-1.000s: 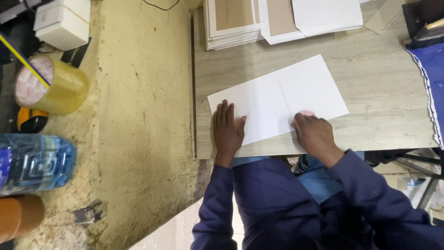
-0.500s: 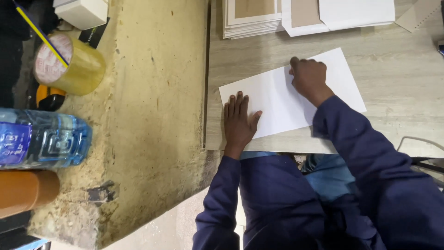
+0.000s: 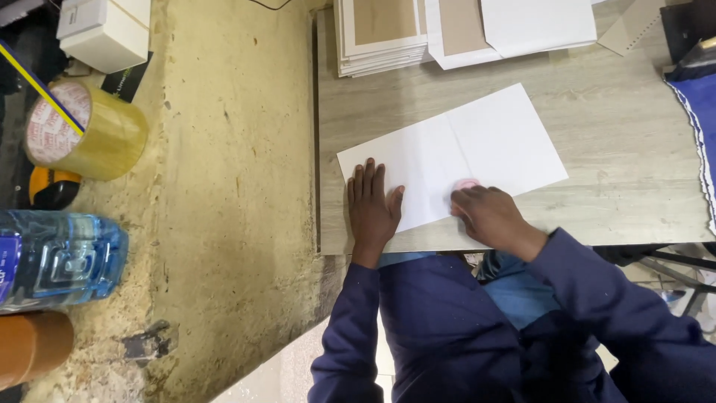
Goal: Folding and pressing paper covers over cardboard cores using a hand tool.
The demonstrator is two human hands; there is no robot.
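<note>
A white sheet (image 3: 492,142) with a crease down its middle lies on the pale wooden table (image 3: 619,201). My left hand (image 3: 371,205) rests flat on the sheet's near left corner, fingers stretched out, holding nothing. My right hand (image 3: 488,216) is at the near end of the crease, its fingers closed over a small pink object (image 3: 467,183) pressed against the paper. Most of the pink object is hidden under the fingers. Both arms wear dark blue sleeves.
A stack of brown-and-white cards (image 3: 380,33) and flat white sheets (image 3: 537,26) lie at the table's far edge, and a blue cloth (image 3: 697,104) at the right. On the rough yellowish ledge (image 3: 224,186) to the left stand a tape roll (image 3: 89,130), a water bottle (image 3: 56,257) and a white box (image 3: 108,30).
Half a second ago my right hand was at the far end of the crease; it has come back along the crease to the near edge. My left hand stayed on the corner.
</note>
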